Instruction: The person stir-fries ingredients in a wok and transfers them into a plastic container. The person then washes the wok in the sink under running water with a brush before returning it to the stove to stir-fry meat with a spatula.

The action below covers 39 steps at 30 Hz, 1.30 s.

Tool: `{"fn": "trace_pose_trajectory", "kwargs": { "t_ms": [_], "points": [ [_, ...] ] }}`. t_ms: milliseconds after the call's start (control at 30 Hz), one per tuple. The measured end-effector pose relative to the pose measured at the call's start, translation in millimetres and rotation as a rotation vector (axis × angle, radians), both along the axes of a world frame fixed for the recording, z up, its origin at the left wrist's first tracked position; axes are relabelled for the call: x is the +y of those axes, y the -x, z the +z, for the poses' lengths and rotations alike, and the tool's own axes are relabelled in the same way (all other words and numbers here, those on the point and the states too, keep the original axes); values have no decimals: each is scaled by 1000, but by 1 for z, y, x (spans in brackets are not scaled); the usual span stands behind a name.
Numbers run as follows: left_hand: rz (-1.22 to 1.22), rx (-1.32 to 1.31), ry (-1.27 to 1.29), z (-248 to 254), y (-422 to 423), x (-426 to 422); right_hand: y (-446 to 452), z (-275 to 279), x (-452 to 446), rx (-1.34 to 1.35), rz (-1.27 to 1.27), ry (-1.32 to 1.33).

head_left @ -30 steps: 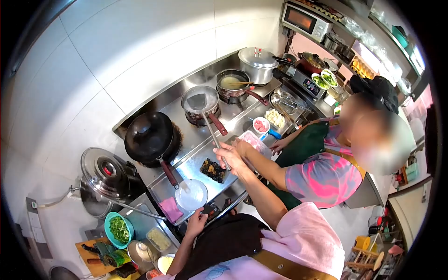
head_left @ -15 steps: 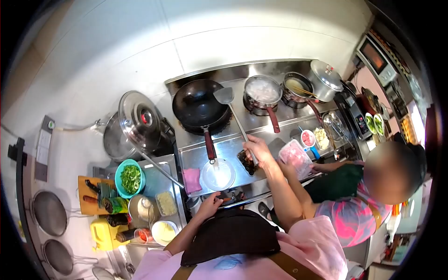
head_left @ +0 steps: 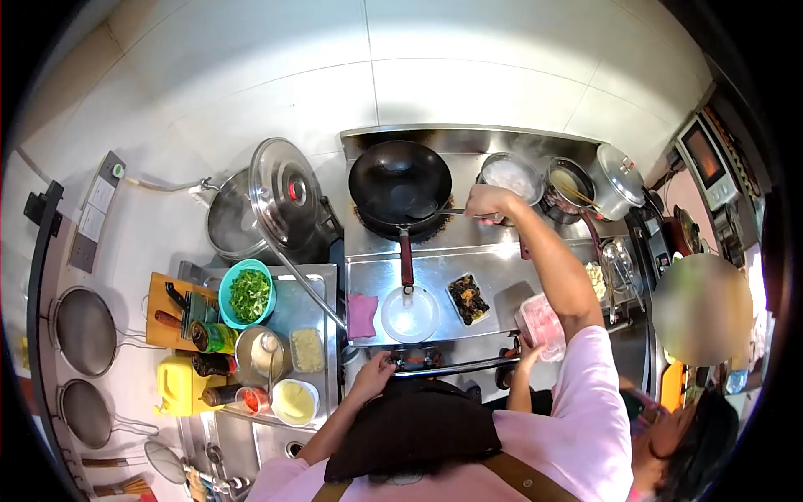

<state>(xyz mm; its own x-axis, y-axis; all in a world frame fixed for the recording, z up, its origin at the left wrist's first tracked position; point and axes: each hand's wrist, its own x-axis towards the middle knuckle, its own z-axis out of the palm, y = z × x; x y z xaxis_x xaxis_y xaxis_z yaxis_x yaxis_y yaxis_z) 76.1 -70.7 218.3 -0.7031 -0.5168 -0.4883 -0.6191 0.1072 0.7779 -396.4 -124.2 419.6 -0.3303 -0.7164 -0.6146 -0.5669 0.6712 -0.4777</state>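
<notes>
My right hand (head_left: 489, 203) grips the handle of a metal wok spatula (head_left: 445, 212); its blade rests inside the black wok (head_left: 400, 180), low on the right side. The wok sits on the left burner with its dark red handle toward me. My left hand (head_left: 374, 374) is at the stove's front edge beside the burner controls (head_left: 416, 360), fingers curled; what they hold, if anything, is hidden. Between wok and front edge are a translucent round bowl (head_left: 410, 315), a pink cloth (head_left: 362, 315) and a tray of dark, wrinkled food (head_left: 468, 299).
At right, a co-worker's hand (head_left: 529, 356) holds a clear tub of pink food (head_left: 542, 325). Steaming pans (head_left: 512, 176) and a lidded pot (head_left: 617, 180) stand farther along the stove. To the left are a large pot lid (head_left: 284, 192), a teal bowl of chopped greens (head_left: 248, 293) and bottles.
My right hand has moved up and forward, bringing the spatula blade from the wok's right rim down into it. The co-worker's tub has moved closer to the front edge. The view has shifted.
</notes>
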Motion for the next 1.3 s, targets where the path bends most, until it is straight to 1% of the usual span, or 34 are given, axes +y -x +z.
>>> {"fn": "trace_pose_trajectory", "kwargs": {
  "t_ms": [67, 100, 133, 167, 200, 267, 333, 367, 467, 500, 533, 600, 667, 800, 833, 867, 933, 967, 1000, 1033, 1067, 1100, 1133, 1200, 1267, 1300],
  "points": [
    [53, -23, -12, -4, -8, 0, 2, 5, -13, 120, 190, -62],
    [80, -35, -19, -7, -12, 2, -4, 1, -20, 233, 326, -105],
    [101, -37, -40, -8, -17, 5, -15, -4, -19, 214, 222, -96],
    [119, -40, -58, -10, -22, 6, -17, -31, -17, 225, 222, 12],
    [137, -38, -72, -10, -25, 5, -14, -71, -20, 239, 219, 124],
    [194, -41, -62, -11, -34, 7, -21, -153, -29, 399, 79, 265],
    [261, -43, -56, -8, -44, 12, -33, -194, -34, 474, -58, 370],
    [266, -69, -59, 9, -45, 12, -36, -201, -37, 511, -119, 424],
    [319, -48, -33, -1, -62, 17, -38, -193, -44, 414, -249, 492],
    [328, -80, -13, -6, -66, 17, -32, -197, -49, 428, -234, 589],
    [347, -73, 1, -7, -67, 17, -32, -181, -52, 490, -204, 625],
    [388, -61, 20, -8, -68, 24, -30, -142, -55, 502, -128, 629],
    [402, -46, 55, -11, -62, 30, -28, -109, -61, 531, -22, 689],
    [404, -21, 100, -2, -43, 45, -65, -20, -50, 608, 174, 726],
    [400, -33, 63, 9, -38, 48, -77, -7, -48, 583, 214, 746],
    [409, 2, 67, 8, -35, 50, -89, 3, -44, 551, 261, 763],
    [455, 60, 76, -5, -34, 57, -119, 17, -36, 489, 368, 823],
    [457, 25, 86, -11, -35, 59, -140, 27, -31, 403, 414, 829],
    [462, -12, 95, -21, -36, 62, -161, 33, -27, 314, 461, 831],
    [500, 59, 67, -42, -38, 64, -183, 32, -25, 251, 512, 824],
    [544, 104, 95, -42, -41, 68, -203, 28, -22, 193, 558, 816],
    [571, 76, 75, -31, -44, 69, -220, 10, -23, 126, 587, 835],
    [584, 52, 57, -17, -47, 70, -244, 3, -21, 71, 664, 798],
    [626, -10, 104, -2, -53, 74, -302, 3, -11, -5, 799, 755],
    [660, -53, 121, 5, -55, 79, -364, 14, 10, -110, 873, 660],
    [684, -64, 113, 9, -56, 80, -387, -2, 16, -67, 938, 832]
  ]
}}
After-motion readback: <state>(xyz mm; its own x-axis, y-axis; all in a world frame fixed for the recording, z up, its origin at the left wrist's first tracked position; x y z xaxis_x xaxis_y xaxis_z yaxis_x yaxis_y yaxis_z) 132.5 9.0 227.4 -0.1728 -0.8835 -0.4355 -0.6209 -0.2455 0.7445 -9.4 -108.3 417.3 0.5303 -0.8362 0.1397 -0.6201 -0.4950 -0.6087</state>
